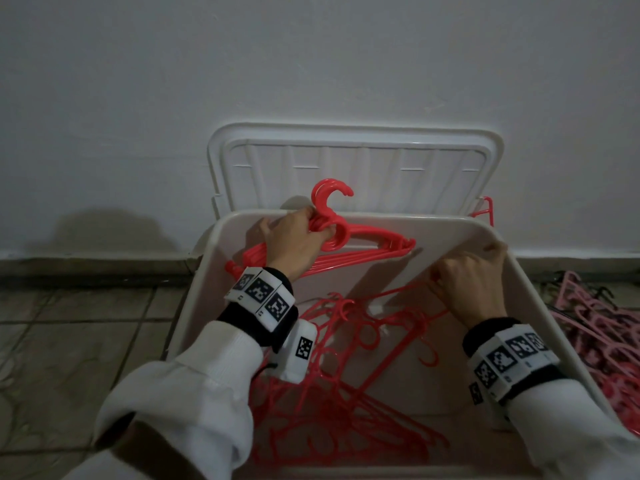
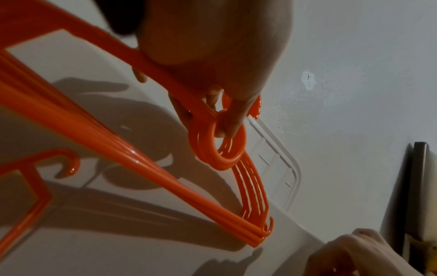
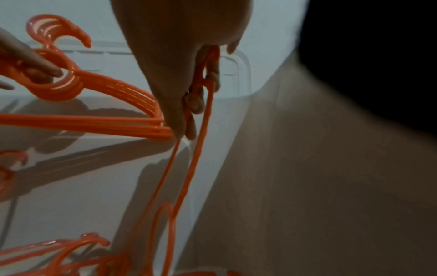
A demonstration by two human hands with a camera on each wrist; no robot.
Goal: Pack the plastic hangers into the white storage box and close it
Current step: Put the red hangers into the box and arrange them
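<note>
The white storage box stands open against the wall, its lid leaning upright behind it. My left hand grips a stacked bundle of red hangers near their hooks and rings, over the box's far left corner; the wrist view shows a finger through the rings. My right hand grips the end of a single red hanger, lifted above the box's right side. Several loose red hangers lie tangled in the box bottom.
A heap of pink hangers lies on the tiled floor right of the box. One red hanger sticks out behind the box's far right corner. Tiled floor extends to the left, and the white wall is close behind.
</note>
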